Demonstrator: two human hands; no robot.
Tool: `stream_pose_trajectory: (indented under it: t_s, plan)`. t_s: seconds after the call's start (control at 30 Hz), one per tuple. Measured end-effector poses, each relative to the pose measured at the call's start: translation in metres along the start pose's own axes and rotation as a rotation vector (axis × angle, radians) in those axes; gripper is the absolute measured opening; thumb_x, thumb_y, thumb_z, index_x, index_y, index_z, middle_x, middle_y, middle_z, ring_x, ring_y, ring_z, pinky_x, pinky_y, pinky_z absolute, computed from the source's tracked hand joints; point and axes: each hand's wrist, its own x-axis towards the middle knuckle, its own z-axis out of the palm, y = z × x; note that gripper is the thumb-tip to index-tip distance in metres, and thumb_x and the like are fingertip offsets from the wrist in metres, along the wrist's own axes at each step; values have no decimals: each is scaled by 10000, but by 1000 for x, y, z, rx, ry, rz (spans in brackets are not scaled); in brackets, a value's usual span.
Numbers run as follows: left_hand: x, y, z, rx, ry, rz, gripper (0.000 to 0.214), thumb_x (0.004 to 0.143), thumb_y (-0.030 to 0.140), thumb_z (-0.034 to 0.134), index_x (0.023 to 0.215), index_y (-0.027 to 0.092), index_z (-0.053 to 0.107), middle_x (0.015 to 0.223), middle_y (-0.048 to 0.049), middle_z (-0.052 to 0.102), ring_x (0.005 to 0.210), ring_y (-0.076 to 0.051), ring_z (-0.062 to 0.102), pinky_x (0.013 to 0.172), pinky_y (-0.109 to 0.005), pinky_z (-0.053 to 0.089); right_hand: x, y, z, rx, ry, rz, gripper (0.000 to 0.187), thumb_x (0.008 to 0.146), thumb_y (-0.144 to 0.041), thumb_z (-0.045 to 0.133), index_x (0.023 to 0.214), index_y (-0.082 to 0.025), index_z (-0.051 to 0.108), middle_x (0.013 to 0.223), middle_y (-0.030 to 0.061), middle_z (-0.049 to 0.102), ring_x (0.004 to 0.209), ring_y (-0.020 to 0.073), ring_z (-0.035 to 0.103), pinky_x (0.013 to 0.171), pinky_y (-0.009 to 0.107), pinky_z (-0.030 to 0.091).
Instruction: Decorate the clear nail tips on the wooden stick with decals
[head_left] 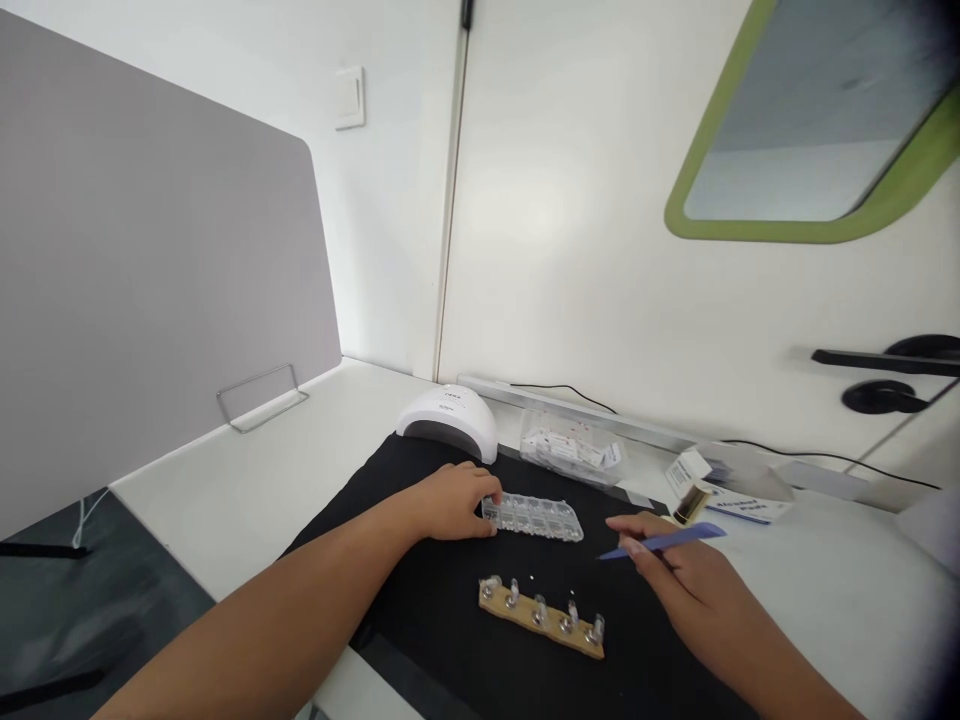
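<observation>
My left hand (452,500) rests on the black mat (420,600), its fingers curled around the left end of a clear compartment box (536,517). My right hand (671,575) pinches a thin blue tool (664,543) that points left, its tip just right of the box. In front of both hands lies a wooden strip (541,622) carrying several small clear nail tips on pegs.
A white nail lamp (450,420) stands behind the mat. A clear bag of small packets (570,448) and small cartons (720,490) lie to the right of the lamp. A grey divider panel (150,280) closes the left side. A wall runs behind the white desk (247,480).
</observation>
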Motion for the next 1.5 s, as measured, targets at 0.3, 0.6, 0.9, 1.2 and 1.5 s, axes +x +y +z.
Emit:
stream_pose_trajectory:
  t_s: [0.3,0.6,0.9,1.2,1.5]
  plan:
    - [0,-1,0,-94,19,5,273,879,325,682,1100,175,621,1123,-77,650,1092,-252,583,942,-436,488,-1,-24,-6,-48,-86,-50,275,938,-340,433,981,-204,668,961,96,746,911,277,700,839,436,542]
    - [1,-4,2,-159,18,4,221,841,272,660,1045,215,596,1109,-46,659,1095,-265,558,916,-386,438,-4,-25,-4,-77,-133,-10,209,941,-306,436,936,-212,622,837,50,693,786,231,654,730,375,500]
    - [0,-2,-1,-173,7,-2,220,854,265,647,1063,211,604,1123,-51,656,1095,-265,560,912,-379,440,-5,-24,-5,-69,-144,-13,169,939,-291,444,901,-218,592,849,45,682,795,226,639,735,368,480]
    - [1,-7,4,-188,12,-4,227,847,288,639,1064,226,614,1139,-48,659,1111,-262,552,940,-383,432,-6,-26,-4,-53,-174,-15,153,935,-265,461,874,-217,592,845,37,683,769,212,635,715,355,481]
    - [2,-7,4,-182,18,3,236,845,290,635,1070,223,613,1125,-52,658,1083,-262,561,933,-387,436,-5,-28,-3,-33,-176,-22,140,912,-237,478,846,-216,600,832,32,672,721,192,610,685,344,473]
